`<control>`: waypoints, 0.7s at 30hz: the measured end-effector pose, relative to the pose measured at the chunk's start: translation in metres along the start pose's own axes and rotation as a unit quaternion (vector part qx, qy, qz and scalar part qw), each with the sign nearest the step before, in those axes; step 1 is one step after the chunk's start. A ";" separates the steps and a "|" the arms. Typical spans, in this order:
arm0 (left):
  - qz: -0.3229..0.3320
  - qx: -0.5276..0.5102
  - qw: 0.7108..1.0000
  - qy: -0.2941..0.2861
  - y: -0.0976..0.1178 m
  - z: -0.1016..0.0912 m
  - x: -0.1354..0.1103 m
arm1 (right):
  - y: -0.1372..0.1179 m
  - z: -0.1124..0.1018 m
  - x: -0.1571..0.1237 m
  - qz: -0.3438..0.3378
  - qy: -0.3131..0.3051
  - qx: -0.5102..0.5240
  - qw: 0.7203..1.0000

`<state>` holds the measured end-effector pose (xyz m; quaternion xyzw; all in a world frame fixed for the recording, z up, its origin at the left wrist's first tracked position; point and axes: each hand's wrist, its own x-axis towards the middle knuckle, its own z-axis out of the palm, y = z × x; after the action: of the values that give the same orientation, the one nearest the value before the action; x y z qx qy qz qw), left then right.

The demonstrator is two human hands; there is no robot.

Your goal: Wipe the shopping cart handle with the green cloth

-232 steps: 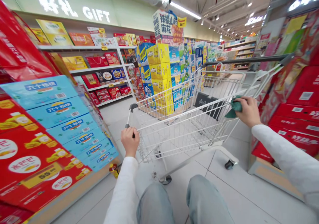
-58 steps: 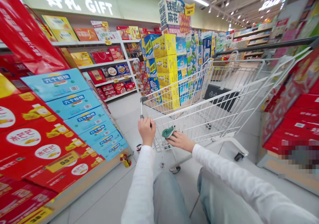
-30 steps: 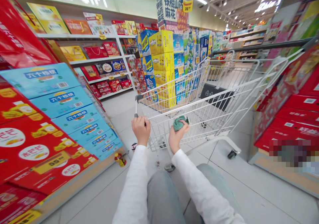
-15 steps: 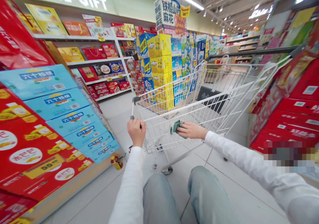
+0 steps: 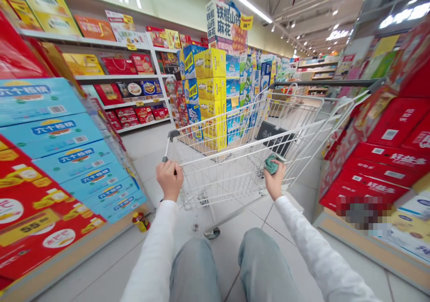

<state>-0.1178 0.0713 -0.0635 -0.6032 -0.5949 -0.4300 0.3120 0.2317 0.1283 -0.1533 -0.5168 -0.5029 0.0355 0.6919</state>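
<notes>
My left hand [image 5: 169,181] is closed around the near left rail of a white wire shopping cart [image 5: 228,179]. My right hand [image 5: 274,181] is shut on a crumpled green cloth [image 5: 271,164], which presses against the wires at the cart's right side. The cart's basket looks bare at its near end, and its far end is partly seen through the wire mesh. My jeans-clad knees [image 5: 221,266] show below, behind the cart.
Stacked blue and red boxes [image 5: 57,158] line the left, and red cartons [image 5: 379,167] stand on the right. Ahead rises a yellow and blue carton display [image 5: 211,100]. A small bottle [image 5: 141,222] lies on the tiled floor [image 5: 235,230] near the left stack.
My right hand has moved rightward along the cart with the green cloth, from the middle of the near wall to its right side. My left hand stays on the rail.
</notes>
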 end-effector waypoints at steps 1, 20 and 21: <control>-0.002 -0.002 1.000 0.001 0.001 0.000 0.000 | -0.014 0.011 -0.013 0.015 0.005 0.023 1.000; 0.008 -0.007 0.999 -0.036 0.001 -0.008 0.001 | -0.057 0.031 -0.043 -0.465 -0.396 -0.156 0.776; 0.008 -0.008 0.999 -0.037 0.000 -0.008 0.001 | -0.053 0.024 -0.032 -0.456 -0.379 -0.167 0.788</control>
<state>-0.1187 0.0646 -0.0587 -0.6262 -0.5975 -0.4095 0.2885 0.1738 0.1017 -0.1355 -0.2797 -0.9001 -0.1757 0.2841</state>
